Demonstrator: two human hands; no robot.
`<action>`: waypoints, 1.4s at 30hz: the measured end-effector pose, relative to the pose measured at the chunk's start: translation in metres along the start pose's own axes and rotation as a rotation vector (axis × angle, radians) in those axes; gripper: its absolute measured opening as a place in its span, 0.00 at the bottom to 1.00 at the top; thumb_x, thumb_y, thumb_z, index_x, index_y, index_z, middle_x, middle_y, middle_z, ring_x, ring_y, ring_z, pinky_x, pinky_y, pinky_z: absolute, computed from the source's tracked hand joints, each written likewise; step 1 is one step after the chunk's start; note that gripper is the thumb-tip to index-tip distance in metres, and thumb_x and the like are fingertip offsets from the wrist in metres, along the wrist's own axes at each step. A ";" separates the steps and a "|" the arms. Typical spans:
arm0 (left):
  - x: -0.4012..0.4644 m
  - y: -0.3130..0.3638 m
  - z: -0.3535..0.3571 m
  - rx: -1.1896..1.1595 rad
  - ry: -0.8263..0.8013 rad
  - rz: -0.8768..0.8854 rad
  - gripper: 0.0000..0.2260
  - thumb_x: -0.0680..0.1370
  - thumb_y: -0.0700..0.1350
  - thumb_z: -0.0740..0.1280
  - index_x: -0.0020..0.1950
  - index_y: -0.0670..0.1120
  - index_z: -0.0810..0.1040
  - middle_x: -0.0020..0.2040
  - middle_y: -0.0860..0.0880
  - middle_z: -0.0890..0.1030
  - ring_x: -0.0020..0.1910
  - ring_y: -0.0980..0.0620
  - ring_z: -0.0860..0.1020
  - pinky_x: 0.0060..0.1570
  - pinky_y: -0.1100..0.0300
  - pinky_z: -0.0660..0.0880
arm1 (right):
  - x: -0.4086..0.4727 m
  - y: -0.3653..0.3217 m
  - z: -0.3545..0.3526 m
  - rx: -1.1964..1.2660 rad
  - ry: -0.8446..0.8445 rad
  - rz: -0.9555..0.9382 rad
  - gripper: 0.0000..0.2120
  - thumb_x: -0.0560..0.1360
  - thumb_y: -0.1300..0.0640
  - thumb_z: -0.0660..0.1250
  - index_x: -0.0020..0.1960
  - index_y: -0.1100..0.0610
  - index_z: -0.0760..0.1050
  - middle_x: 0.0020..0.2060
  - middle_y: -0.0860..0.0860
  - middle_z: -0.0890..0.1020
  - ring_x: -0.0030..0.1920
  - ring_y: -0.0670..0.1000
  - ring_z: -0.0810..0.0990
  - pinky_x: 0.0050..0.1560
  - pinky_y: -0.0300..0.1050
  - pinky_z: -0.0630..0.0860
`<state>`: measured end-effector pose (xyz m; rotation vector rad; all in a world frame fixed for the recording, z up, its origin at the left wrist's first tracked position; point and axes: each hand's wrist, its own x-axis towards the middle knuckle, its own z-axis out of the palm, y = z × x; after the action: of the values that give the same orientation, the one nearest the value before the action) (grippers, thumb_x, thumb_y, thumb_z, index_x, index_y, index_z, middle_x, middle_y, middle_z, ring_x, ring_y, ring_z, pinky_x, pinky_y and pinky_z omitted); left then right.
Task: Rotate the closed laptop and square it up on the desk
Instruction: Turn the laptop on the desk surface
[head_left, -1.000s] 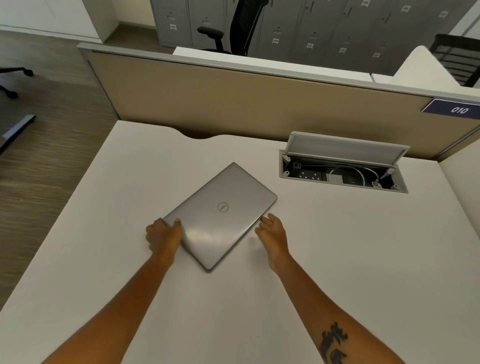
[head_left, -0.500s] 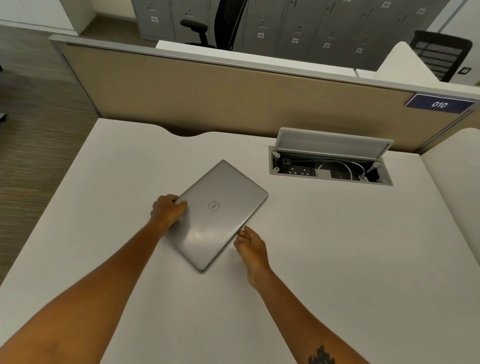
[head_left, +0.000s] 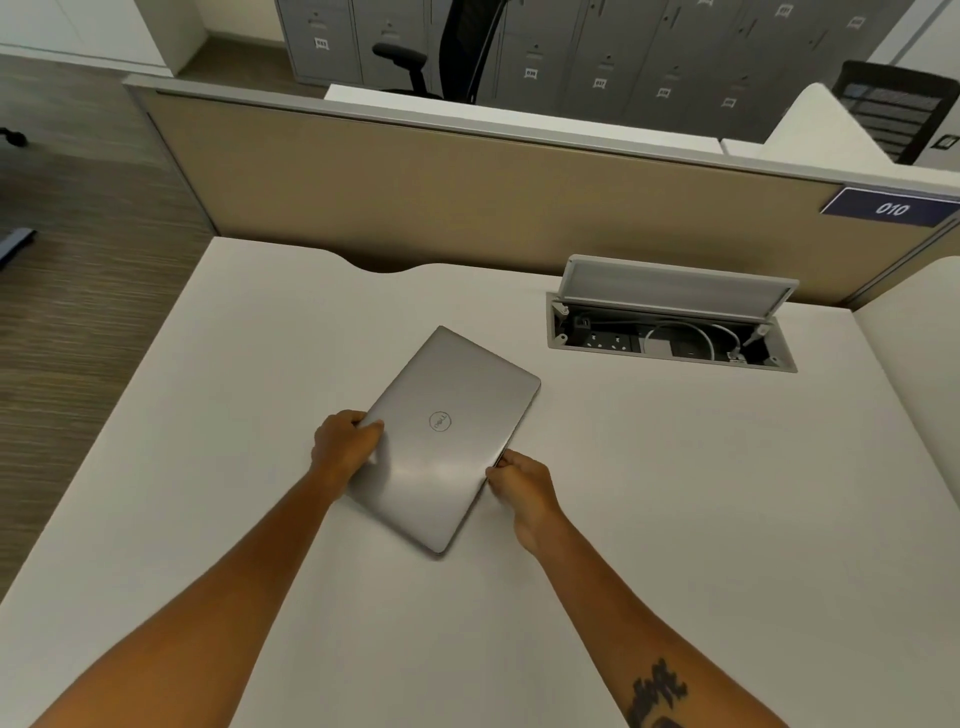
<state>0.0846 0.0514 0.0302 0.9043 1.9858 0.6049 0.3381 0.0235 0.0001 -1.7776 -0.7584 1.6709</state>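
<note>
A closed silver laptop (head_left: 447, 436) with a round logo lies flat on the white desk (head_left: 675, 519), turned at an angle so one corner points toward me and one toward the partition. My left hand (head_left: 345, 447) grips its left edge, thumb on the lid. My right hand (head_left: 522, 480) holds the right edge near the lower corner, fingers curled against the side.
An open cable box (head_left: 670, 332) with sockets and a white cable is sunk into the desk to the right behind the laptop, its flap raised. A beige partition (head_left: 467, 197) with a "010" label (head_left: 891, 208) bounds the back. The desk's left edge drops to the floor.
Both hands have closed onto the laptop's edges; the left thumb moved onto the lid. The laptop has turned slightly, its long side now steeper. The view shifted a little.
</note>
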 end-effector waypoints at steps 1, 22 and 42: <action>-0.005 -0.002 0.002 -0.012 0.003 -0.007 0.05 0.81 0.48 0.68 0.51 0.47 0.78 0.50 0.46 0.81 0.53 0.40 0.78 0.61 0.46 0.77 | 0.001 -0.001 -0.002 0.013 0.003 -0.001 0.14 0.69 0.68 0.67 0.53 0.62 0.85 0.44 0.50 0.86 0.45 0.49 0.79 0.51 0.44 0.76; -0.098 -0.051 0.049 -0.295 -0.064 -0.172 0.10 0.73 0.52 0.69 0.45 0.45 0.79 0.46 0.44 0.82 0.45 0.43 0.79 0.52 0.45 0.81 | 0.034 -0.039 -0.050 -0.307 -0.004 -0.095 0.11 0.72 0.69 0.67 0.53 0.70 0.82 0.46 0.62 0.86 0.49 0.58 0.84 0.57 0.48 0.80; -0.114 -0.054 0.088 -0.299 -0.074 -0.211 0.12 0.80 0.47 0.69 0.39 0.43 0.80 0.48 0.35 0.88 0.47 0.35 0.86 0.58 0.41 0.82 | 0.043 -0.060 -0.050 -0.570 -0.045 -0.180 0.18 0.75 0.69 0.64 0.59 0.55 0.83 0.47 0.52 0.83 0.48 0.54 0.79 0.36 0.35 0.73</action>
<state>0.1828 -0.0639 0.0038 0.5210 1.8332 0.7130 0.3893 0.0937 0.0184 -1.9616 -1.4829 1.4677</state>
